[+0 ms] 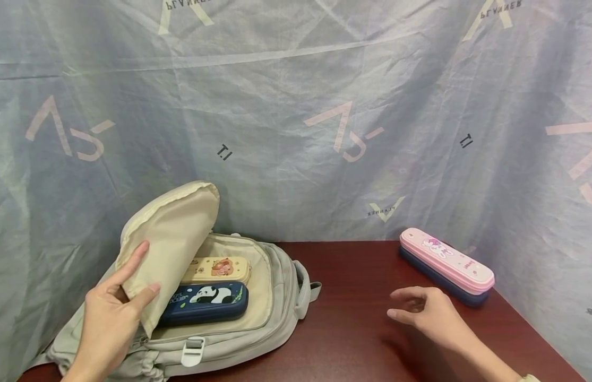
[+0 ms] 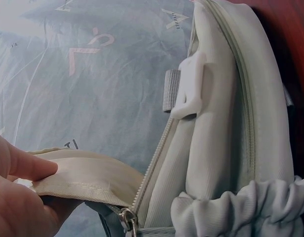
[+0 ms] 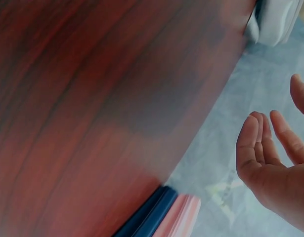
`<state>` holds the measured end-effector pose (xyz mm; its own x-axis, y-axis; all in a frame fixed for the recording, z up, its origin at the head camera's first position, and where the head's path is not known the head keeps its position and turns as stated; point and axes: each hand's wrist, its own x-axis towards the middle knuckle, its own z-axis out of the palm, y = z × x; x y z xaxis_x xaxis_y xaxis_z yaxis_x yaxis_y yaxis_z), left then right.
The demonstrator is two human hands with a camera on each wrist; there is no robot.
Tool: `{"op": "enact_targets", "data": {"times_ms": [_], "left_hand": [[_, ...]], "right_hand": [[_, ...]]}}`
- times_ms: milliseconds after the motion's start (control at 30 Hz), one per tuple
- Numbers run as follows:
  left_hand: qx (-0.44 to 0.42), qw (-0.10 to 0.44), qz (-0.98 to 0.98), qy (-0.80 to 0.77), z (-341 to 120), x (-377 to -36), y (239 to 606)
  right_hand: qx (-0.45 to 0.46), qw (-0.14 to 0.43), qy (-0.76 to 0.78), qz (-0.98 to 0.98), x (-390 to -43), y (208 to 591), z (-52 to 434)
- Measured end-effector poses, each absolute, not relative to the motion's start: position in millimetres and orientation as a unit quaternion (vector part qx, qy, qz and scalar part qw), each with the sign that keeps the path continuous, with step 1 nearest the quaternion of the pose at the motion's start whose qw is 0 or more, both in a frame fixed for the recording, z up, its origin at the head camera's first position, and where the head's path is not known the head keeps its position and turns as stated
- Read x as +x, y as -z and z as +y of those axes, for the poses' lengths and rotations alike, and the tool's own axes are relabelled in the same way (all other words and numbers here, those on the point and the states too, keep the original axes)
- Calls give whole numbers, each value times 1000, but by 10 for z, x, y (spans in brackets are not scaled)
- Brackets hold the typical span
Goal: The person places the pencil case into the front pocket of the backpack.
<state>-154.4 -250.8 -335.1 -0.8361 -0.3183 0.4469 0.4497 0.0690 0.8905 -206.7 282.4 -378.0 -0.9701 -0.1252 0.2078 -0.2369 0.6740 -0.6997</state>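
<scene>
A: Holding the flap (image 1: 173, 233) up — left hand (image 1: 109, 313) pinches its edge, thumb under, fingers (image 2: 23, 165) on top. Backpack (image 1: 272, 297) lies flat on the table (image 1: 353, 318), mouth open just right of those fingers.

B: Right hand (image 1: 427, 313)?

A: Released, empty. Fingers (image 3: 255, 143) loosely curved, hovering over bare table, touching nothing. Blurred in the head view.

B: What's in the bag?

A: Two cases, side by side just beyond the left fingers: cream case (image 1: 218, 269) farther in, panda case (image 1: 207, 302) nearer the zip.

B: And outside?

A: Two more, stacked at the far right edge of the table, just beyond the right fingers: pink case (image 1: 446, 259) on top of a navy case (image 1: 436, 278).

B: Count?

A: Four cases, one backpack, one white buckle (image 1: 192, 351) on its front. Two hands.

B: Progress?

A: My read: about halfway. Two packed, two still out, flap still open, zip undone. Right hand sits between bag and stack; which way it is headed I cannot tell.
</scene>
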Motion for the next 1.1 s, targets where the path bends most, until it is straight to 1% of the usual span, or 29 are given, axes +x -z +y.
{"op": "enact_targets", "data": {"times_ms": [200,467,667,967,1100], "left_hand": [[-48,284,-672,682,-2497,-1548,3355],[-50,286,-668,685,-2489,-1564,3358],[-48,278,-669,687,-2483,-1557,3348],[-53,277,-667,690,-2484,-1564,3355],[-54,275,-668,689,-2485,-1562,3354]], "right_hand": [[79,92,-379,-918,-2061,3779,3046],[73,153,-331,-928,-2095,3827,3364],[69,166,-311,-933,-2148,3809,3593],[129,209,-211,-946,-2278,3808,3934],[133,223,-194,-946,-2333,3803,4078]]}}
